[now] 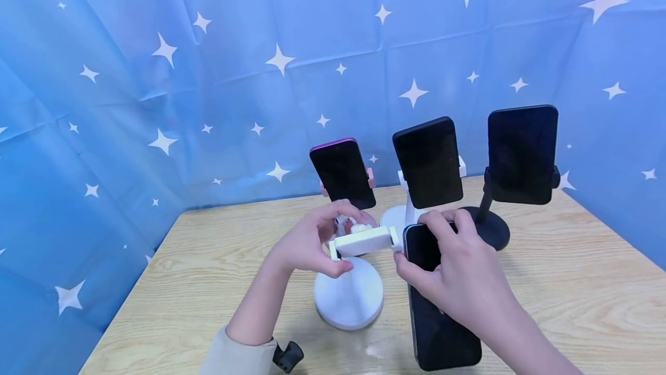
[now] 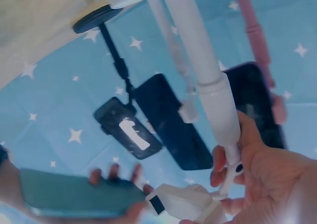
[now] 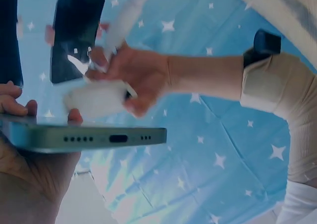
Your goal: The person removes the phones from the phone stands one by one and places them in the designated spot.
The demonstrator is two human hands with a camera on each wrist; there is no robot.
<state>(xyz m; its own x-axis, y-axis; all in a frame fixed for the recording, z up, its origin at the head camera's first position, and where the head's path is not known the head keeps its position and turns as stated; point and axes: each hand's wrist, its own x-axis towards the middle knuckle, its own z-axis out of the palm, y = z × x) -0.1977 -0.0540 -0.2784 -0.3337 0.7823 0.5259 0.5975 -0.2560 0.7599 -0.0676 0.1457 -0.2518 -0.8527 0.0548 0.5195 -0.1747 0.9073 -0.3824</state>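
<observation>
My left hand (image 1: 312, 242) curls round the neck and holder head of a white phone stand (image 1: 363, 242), its thumb near the holder's left end. The stand's round base (image 1: 348, 300) rests on the table. In the left wrist view the white pole (image 2: 190, 30) rises past the curled fingers. My right hand (image 1: 460, 274) grips a smartphone (image 1: 447, 337), dark screen up in the head view, just right of the holder. Its thumb is close to the holder's right end; contact is unclear. The right wrist view shows the phone's greenish edge with its charging port (image 3: 118, 139).
Behind stand a phone on a pink stand (image 1: 343, 173), a phone on a white stand (image 1: 429, 164) and a phone on a black stand (image 1: 522, 155). A wooden table (image 1: 208, 282) bears them. A blue starred curtain (image 1: 234, 103) hangs behind. A black device (image 1: 288, 356) sits at the left wrist.
</observation>
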